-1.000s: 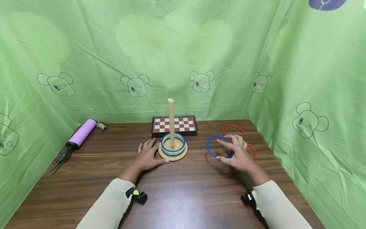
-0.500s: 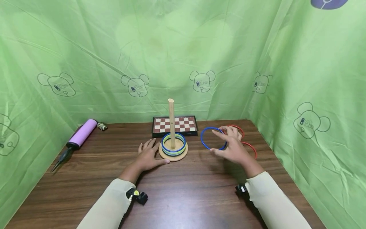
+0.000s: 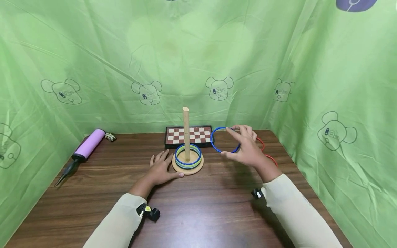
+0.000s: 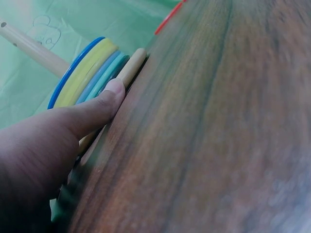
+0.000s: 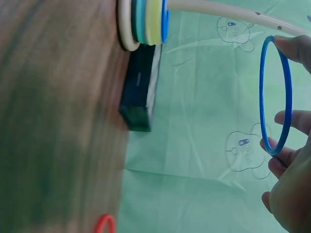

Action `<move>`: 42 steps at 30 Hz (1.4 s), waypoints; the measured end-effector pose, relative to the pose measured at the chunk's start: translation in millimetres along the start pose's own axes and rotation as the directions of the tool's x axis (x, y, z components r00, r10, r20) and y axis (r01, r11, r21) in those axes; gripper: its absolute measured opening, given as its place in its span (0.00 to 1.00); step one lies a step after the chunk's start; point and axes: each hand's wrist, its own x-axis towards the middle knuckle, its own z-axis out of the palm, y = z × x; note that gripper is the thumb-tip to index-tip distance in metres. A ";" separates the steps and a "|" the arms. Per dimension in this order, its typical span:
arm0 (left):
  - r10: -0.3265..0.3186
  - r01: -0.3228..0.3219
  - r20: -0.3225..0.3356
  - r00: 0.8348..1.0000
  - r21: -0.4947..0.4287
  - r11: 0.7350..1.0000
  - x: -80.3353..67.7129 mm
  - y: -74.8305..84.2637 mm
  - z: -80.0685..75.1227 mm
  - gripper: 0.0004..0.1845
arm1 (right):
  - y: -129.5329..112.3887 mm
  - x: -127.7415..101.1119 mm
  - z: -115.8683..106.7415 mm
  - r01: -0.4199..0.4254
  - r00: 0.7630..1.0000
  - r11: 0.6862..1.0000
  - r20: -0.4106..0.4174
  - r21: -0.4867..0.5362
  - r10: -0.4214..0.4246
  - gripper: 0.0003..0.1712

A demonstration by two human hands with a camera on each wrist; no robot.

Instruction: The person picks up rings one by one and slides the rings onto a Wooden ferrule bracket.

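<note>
A wooden peg stand (image 3: 187, 162) holds several stacked rings (image 3: 187, 155) at its round base. My left hand (image 3: 161, 168) lies flat on the table, its thumb pressed against the base (image 4: 131, 68). My right hand (image 3: 246, 148) holds a blue ring (image 3: 225, 139) in its fingertips, lifted in the air to the right of the peg (image 3: 185, 132) and below its top. The right wrist view shows the blue ring (image 5: 275, 94) pinched between my fingers, with the peg (image 5: 228, 12) beyond it.
Two red rings (image 3: 263, 148) lie on the table behind my right hand. A chessboard box (image 3: 189, 135) sits behind the stand. A purple pump (image 3: 82, 150) lies at the back left. Green cloth walls close in the table on three sides.
My right hand has lifted the blue ring off the table and carried it up and left toward the peg. The left hand has stayed in place.
</note>
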 end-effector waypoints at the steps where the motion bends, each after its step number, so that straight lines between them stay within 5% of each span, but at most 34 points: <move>1: 0.000 0.000 0.000 1.000 0.001 1.000 0.0 -0.2 0.0 0.64 | -1.4 3.1 -1.9 0.003 1.000 1.000 -0.001 -0.004 -0.003 0.55; 16: 0.002 -0.002 -0.003 1.000 0.010 1.000 -0.9 -2.2 -0.7 0.64 | -38.7 49.8 -18.8 0.036 0.986 0.999 -0.160 0.003 -0.035 0.54; 24: 0.002 -0.002 0.002 1.000 0.003 1.000 -2.1 -1.1 -2.4 0.64 | -62.7 64.3 -3.7 0.172 0.933 0.985 -0.321 0.005 -0.161 0.53; 30: 0.013 -0.013 -0.003 1.000 0.000 1.000 -0.2 0.0 -1.6 0.64 | -79.1 73.1 9.9 0.222 0.908 0.975 -0.362 -0.013 -0.212 0.52; 36: 0.016 -0.016 -0.004 1.000 -0.003 1.000 -1.7 1.6 -2.3 0.64 | -97.6 84.1 20.2 0.244 0.912 0.970 -0.342 0.014 -0.225 0.52; 42: 0.014 -0.014 0.000 1.000 -0.008 1.000 -2.9 2.1 -3.2 0.64 | -105.9 93.7 33.3 0.154 0.956 0.988 -0.256 0.016 -0.145 0.54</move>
